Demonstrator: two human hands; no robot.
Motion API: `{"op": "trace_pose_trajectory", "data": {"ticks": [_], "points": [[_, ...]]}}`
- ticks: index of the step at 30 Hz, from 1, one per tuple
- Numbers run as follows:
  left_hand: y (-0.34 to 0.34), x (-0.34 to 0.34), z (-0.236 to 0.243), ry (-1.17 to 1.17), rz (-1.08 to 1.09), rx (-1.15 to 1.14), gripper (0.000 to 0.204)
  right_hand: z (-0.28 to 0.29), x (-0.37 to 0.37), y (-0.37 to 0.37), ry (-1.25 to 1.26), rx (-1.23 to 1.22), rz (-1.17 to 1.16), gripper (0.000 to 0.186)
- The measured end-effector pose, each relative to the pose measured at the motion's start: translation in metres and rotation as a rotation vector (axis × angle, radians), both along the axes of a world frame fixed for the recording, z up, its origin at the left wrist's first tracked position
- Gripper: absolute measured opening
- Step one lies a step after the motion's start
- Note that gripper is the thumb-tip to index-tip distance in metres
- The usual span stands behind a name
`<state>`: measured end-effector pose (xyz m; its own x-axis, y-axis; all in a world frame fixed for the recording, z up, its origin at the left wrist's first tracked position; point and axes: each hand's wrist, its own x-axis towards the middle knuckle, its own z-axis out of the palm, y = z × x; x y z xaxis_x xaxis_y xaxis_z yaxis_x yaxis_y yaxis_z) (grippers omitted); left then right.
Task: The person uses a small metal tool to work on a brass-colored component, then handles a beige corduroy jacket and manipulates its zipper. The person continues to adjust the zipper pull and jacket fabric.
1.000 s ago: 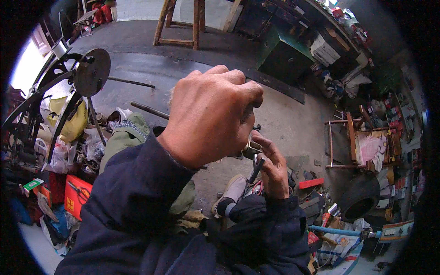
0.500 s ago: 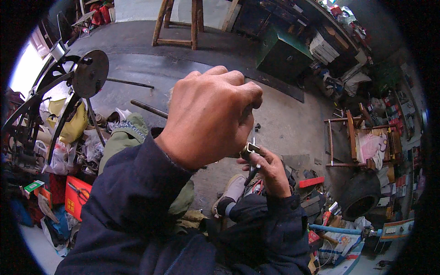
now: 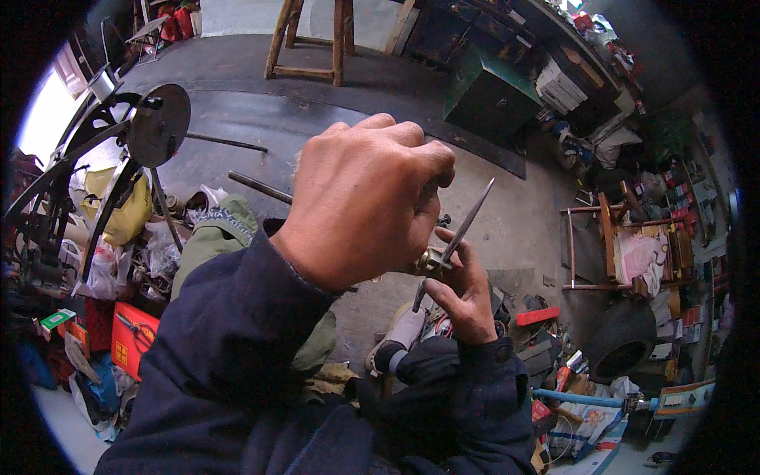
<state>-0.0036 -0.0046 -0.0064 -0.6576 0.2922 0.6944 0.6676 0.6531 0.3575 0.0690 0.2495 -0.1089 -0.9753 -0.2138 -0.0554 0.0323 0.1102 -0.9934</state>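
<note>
The left hand (image 3: 364, 202) is a fist, back uppermost; whether its curled fingers grip anything is hidden. Lower and to its right, the right hand (image 3: 473, 309) holds a spike (image 3: 475, 210) between thumb and fingers, the point slanting up and right. A brassy fitting (image 3: 432, 259) shows between the hands, beside the spike. Beyond them stand a green box (image 3: 492, 96) and a wooden stool (image 3: 306, 73).

Grey spike (image 3: 470, 219), navy sleeves (image 3: 229, 317), yellow bag (image 3: 131, 210), green box (image 3: 495, 99)
</note>
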Motion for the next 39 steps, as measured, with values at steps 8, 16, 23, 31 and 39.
{"op": "trace_pose_trajectory", "data": {"ticks": [8,16,23,31,39], "points": [[0.001,0.001,0.001,0.011,-0.012,0.0,0.021,-0.005,0.001,-0.001,-0.12,-0.204,-0.033,0.063],[0.001,0.003,0.004,-0.011,-0.002,-0.02,0.02,-0.008,-0.001,0.004,0.135,-0.176,0.012,0.046],[0.0,0.002,0.004,-0.004,0.004,-0.018,0.02,0.001,-0.004,0.009,-0.01,0.009,-0.329,0.033],[0.003,0.002,0.002,0.018,-0.052,-0.007,0.021,0.003,-0.009,0.011,-0.336,0.217,-0.221,0.067],[0.0,0.004,0.003,0.004,-0.042,-0.014,0.021,0.005,-0.013,0.016,-0.474,0.166,-0.089,0.073]]}}
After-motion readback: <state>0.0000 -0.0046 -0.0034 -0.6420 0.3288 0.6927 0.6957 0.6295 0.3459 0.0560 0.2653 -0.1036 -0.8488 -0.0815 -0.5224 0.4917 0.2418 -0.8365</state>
